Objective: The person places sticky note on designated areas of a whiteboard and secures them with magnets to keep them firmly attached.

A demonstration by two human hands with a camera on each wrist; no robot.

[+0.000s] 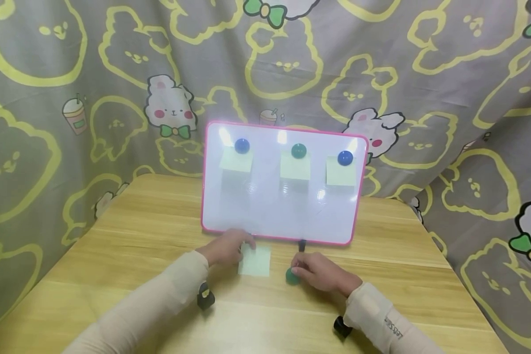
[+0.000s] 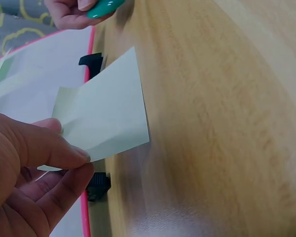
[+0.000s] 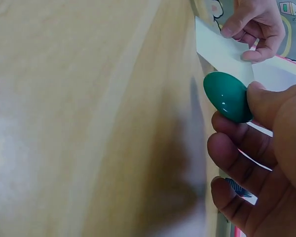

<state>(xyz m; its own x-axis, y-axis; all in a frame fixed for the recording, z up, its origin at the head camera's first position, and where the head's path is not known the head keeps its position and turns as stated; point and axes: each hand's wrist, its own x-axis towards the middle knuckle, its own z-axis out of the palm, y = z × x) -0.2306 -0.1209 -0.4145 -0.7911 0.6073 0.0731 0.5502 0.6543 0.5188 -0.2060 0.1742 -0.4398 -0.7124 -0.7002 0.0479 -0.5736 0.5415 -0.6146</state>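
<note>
My left hand (image 1: pixel 229 248) pinches a pale green sticky note (image 2: pixel 106 106) by one edge, between thumb and fingers. The note's far corner sticks out over the wooden table. To its right, my right hand (image 1: pixel 320 271) holds a round green magnet (image 3: pixel 228 97) between thumb and fingertips, its glossy domed face showing in the right wrist view. Both hands are just in front of the lower edge of a pink-framed whiteboard (image 1: pixel 265 209). On the board, three pale notes hang in a row, under a blue magnet (image 1: pixel 242 146), a green magnet (image 1: pixel 298 151) and another blue magnet (image 1: pixel 345 158).
The whiteboard stands tilted back on the wooden table (image 1: pixel 407 275), with a black foot (image 1: pixel 302 245) at its lower edge. Behind and beside the table hangs a grey patterned curtain (image 1: pixel 128 64). Each wrist carries a small black device (image 1: pixel 205 296) on a pale sleeve.
</note>
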